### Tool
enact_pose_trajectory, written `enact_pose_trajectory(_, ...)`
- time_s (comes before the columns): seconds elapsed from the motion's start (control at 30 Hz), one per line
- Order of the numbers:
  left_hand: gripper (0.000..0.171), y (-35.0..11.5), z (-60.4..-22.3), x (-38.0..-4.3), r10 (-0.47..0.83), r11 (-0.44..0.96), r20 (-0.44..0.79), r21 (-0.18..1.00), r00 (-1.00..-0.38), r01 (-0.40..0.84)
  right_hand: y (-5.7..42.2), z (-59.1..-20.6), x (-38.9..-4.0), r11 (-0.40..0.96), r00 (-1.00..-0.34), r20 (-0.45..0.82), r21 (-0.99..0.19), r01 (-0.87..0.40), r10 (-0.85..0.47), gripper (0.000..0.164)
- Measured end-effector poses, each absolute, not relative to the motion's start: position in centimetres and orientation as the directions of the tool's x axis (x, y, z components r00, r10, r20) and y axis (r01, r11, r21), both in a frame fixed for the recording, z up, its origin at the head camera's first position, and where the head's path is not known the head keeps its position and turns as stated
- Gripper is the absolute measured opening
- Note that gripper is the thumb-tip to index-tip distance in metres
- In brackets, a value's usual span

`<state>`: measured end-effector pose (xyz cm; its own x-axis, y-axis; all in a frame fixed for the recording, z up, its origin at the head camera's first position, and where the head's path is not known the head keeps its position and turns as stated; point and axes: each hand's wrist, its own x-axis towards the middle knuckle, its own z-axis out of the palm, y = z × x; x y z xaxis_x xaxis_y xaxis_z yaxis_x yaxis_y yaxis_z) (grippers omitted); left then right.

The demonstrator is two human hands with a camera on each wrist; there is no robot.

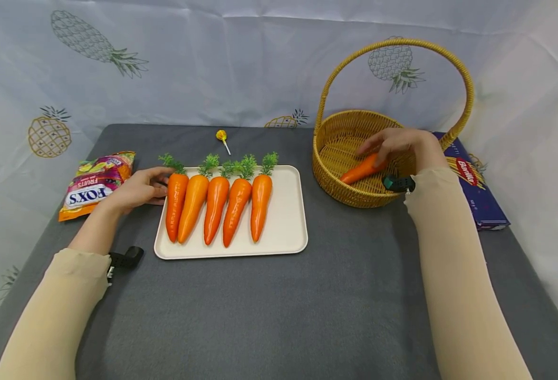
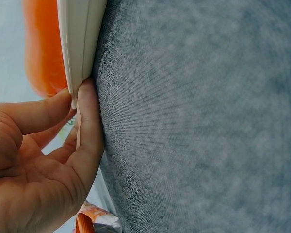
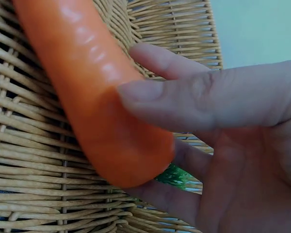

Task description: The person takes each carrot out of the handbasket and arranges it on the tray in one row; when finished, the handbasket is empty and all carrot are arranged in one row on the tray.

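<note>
Inside the wicker basket, my right hand holds an orange carrot near its leafy end. The right wrist view shows the thumb on top of the carrot and fingers around its thick end, with a bit of green leaf behind. On the left, my left hand pinches the edge of a cream tray. Its thumb lies above the tray's rim and a finger below. Several carrots with green tops lie side by side on the tray, tips towards me.
A FOX'S candy bag lies beyond the left wrist. Behind the tray is a yellow lollipop. A blue Barilla box stands partly hidden behind the right forearm. The basket's tall handle arches over the right hand.
</note>
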<state>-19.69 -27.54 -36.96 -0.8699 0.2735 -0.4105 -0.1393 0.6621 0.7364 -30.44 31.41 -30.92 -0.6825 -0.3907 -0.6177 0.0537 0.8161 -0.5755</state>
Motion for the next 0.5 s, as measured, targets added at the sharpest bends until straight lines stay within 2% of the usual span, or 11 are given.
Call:
enact_pose_trajectory(0.27,0.062,-27.49,-36.84,-19.56,0.275,0.657,-0.402,0.742,-0.873,-0.134,31.46,-31.39,-30.80,0.850,-0.663,-0.612,-0.521,-0.073,-0.432,0.065)
enact_pose_trajectory(0.5,0.062,-27.50,-36.93,-19.57,0.273,0.651,-0.402,0.746,-0.874,-0.140,31.35,-31.57,-31.09,0.867,-0.655,-0.635,-0.494,-0.063,-0.409,0.064)
